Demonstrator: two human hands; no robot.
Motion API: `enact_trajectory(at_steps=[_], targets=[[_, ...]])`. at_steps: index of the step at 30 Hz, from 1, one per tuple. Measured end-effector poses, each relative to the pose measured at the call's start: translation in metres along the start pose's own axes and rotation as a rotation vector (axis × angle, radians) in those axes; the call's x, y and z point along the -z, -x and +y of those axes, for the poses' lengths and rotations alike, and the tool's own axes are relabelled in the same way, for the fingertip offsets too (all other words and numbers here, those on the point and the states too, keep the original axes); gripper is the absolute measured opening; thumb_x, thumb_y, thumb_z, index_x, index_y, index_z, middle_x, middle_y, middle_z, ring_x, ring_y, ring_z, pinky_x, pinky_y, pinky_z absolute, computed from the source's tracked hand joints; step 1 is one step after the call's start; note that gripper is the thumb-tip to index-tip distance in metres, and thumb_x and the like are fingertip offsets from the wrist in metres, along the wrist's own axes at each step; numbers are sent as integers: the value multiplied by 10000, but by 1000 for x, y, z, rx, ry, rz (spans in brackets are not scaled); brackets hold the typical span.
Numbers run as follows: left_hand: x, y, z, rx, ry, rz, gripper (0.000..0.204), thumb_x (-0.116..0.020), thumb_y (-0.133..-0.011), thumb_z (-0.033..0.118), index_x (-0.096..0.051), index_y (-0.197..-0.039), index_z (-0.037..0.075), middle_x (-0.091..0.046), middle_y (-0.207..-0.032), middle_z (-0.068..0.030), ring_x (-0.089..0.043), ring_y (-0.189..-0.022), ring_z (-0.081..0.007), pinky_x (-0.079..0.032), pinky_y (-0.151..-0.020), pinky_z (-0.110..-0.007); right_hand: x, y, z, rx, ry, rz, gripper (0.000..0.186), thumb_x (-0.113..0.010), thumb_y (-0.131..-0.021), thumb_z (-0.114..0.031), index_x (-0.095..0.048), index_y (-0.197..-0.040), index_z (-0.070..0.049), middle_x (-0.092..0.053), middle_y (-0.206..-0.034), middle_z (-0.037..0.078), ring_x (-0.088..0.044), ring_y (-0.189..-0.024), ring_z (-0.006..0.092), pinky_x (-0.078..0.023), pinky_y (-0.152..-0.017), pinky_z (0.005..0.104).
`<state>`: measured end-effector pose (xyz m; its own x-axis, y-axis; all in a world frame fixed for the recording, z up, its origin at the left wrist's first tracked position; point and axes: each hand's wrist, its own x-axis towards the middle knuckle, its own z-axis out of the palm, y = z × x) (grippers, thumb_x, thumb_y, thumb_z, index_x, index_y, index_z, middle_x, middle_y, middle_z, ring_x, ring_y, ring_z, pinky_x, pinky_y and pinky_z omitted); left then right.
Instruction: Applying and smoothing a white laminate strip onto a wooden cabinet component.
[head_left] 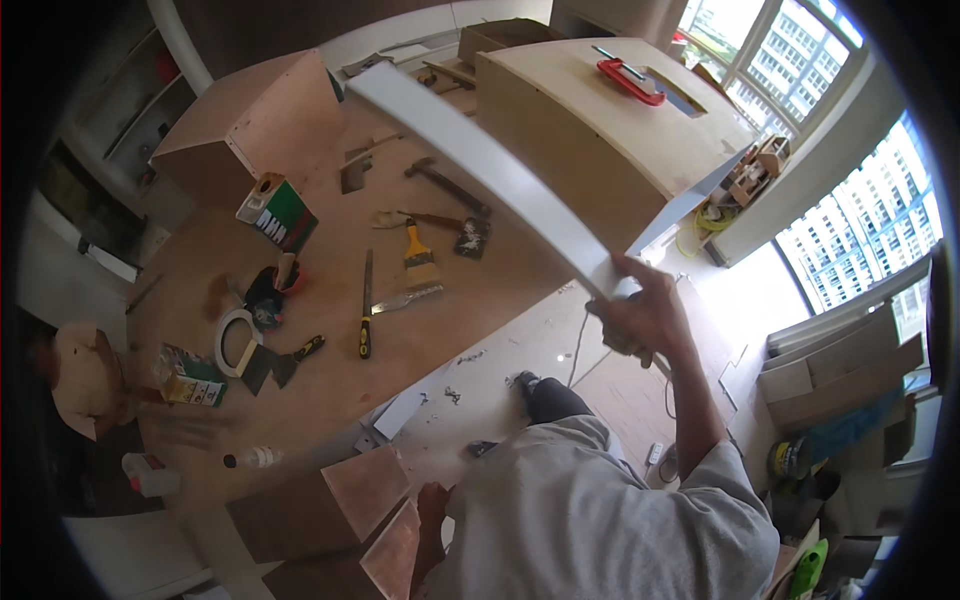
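My right hand [645, 305] is raised to the right of my body, its fingers closed round the near end of a long white strip [480, 165]. The strip slants away to the upper left above the wooden work table [330, 390]. My left hand [432, 503] hangs low beside my body, next to a reddish wooden board [392, 550]. Its fingers are mostly hidden, so its grip is unclear. Below the strip on the table lie a brush with a yellow handle [412, 240], a file [367, 305] and a hammer [450, 185].
A pale wooden cabinet [570, 125] with a red clamp [632, 82] on top stands at the far right of the table. A pinkish box [255, 110] sits far left. A green-and-white can [280, 215], a tape roll [235, 340] and scrapers [270, 368] occupy the table's left side.
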<state>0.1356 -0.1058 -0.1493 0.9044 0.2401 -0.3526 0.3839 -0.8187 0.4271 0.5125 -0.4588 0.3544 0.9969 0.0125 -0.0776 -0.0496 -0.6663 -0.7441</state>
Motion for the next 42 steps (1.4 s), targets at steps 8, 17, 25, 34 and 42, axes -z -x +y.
enact_trajectory(at_steps=[8, 17, 25, 34, 42], targets=[[2, -21, 13, 468, 619, -170, 253, -721, -942, 298, -691, -943, 47, -655, -876, -88, -674, -798, -291, -560, -740, -432, 124, -138, 23, 171, 232, 220, 419, -843, -756, -284, -751, -1018, 29, -730, -694, 107, -704, -568, 180, -578, -573, 351], [14, -99, 92, 511, 831, -89, 255, -675, -957, 267, -720, -1114, 71, -673, -905, -30, -672, -801, -177, -559, -672, -356, 150, -337, 40, 191, 613, 130, 536, -871, -725, -394, -759, -1002, 51, -767, -912, 196, -762, -858, 272, -590, -797, 393], [2, -115, 160, 440, 763, -159, 258, -684, -948, 254, -717, -1114, 59, -691, -893, -53, -666, -777, -171, -560, -651, -353, 219, -332, -17, 599, 279, 422, 353, -814, -840, -417, -776, -940, -80, -707, -732, 55, -667, -678, 124, -521, -652, 313], [35, -103, 193, 582, 716, -180, 268, -690, -938, 256, -730, -1098, 45, -707, -874, -52, -676, -786, -179, -565, -678, -361, 206, -369, 14, 1030, 380, 574, 232, -720, -983, -271, -767, -1151, -117, -778, -1051, 87, -738, -852, 306, -596, -723, 388], [51, -91, 200, 605, 673, -211, 277, -697, -928, 257, -740, -1084, 32, -721, -856, -51, -686, -795, -186, -569, -703, -367, 252, -294, 2, 938, 54, 370, 187, -650, -997, -108, -777, -1121, -48, -754, -973, 157, -720, -850, 294, -562, -760, 397]])
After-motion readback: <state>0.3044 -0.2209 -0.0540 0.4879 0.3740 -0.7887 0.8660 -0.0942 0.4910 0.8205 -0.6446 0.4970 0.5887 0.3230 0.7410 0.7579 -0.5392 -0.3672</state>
